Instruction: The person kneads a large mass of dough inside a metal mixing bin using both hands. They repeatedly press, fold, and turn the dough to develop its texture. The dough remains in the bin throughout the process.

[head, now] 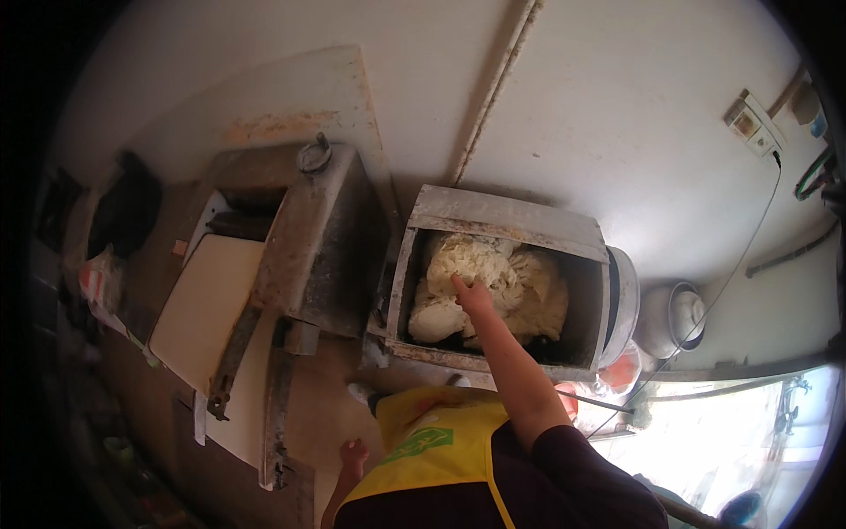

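Observation:
A large rough mass of pale dough (535, 291) lies in the open metal trough of a dough mixer (509, 218). My right hand (472, 295) reaches over the trough's near edge and touches the dough, its index finger extended against the surface; it does not grip the dough. My left hand (355, 452) hangs low beside my yellow apron (436, 443), away from the mixer, with its fingers partly curled; whether it holds anything is not clear.
Left of the mixer stands a metal roller machine (330, 244) with a pale sloping board (211, 304). A metal pot (661, 317) is to the right. A cable (747, 244) runs down from a wall socket (753, 129). A plastic bag (102, 281) lies at far left.

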Demonstrator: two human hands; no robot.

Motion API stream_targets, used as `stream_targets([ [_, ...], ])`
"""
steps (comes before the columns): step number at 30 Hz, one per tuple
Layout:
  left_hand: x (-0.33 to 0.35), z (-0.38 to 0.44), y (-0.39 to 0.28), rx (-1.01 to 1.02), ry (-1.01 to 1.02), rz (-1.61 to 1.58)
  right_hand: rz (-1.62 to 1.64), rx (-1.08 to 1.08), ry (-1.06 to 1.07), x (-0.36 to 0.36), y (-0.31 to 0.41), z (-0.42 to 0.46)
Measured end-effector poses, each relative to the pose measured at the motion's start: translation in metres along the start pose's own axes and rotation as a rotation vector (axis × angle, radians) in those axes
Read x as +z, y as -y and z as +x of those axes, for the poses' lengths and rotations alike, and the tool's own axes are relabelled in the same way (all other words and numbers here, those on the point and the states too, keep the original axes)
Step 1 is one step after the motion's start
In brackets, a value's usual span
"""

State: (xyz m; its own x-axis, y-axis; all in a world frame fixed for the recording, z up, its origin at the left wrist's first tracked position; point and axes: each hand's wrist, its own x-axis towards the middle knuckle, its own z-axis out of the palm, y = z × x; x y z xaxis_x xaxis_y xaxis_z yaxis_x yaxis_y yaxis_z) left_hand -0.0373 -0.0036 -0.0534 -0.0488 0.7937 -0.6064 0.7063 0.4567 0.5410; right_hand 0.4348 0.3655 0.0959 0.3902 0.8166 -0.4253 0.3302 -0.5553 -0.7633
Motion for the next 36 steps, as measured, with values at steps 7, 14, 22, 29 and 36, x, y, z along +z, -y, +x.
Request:
stream_targets([
  [7, 0.017, -0.016, 0.014, -0.077, 0.019, 0.352, -0.097, 0.05, 0.056, 0.005, 0.02, 0.019],
  [14, 0.009, 0.006, 0.009, 0.07, -0.094, -0.258, -0.656, -0.2, 0.215, -0.009, 0.067, 0.01],
  [22, 0.007, -0.007, 0.027, 0.267, 0.468, -1.682, 0.384, 0.003, 0.251, -0.048, 0.052, -0.064],
  [29, 0.018, -0.056, 0.022, -0.202, 0.006, -0.208, 0.464, -0.11, 0.007, -0.137, 0.016, -0.103],
  [36, 0.007, -0.035, 0.021, -0.235, 0.056, -1.329, 0.533, -0.086, -0.154, -0.17, -0.009, -0.112],
])
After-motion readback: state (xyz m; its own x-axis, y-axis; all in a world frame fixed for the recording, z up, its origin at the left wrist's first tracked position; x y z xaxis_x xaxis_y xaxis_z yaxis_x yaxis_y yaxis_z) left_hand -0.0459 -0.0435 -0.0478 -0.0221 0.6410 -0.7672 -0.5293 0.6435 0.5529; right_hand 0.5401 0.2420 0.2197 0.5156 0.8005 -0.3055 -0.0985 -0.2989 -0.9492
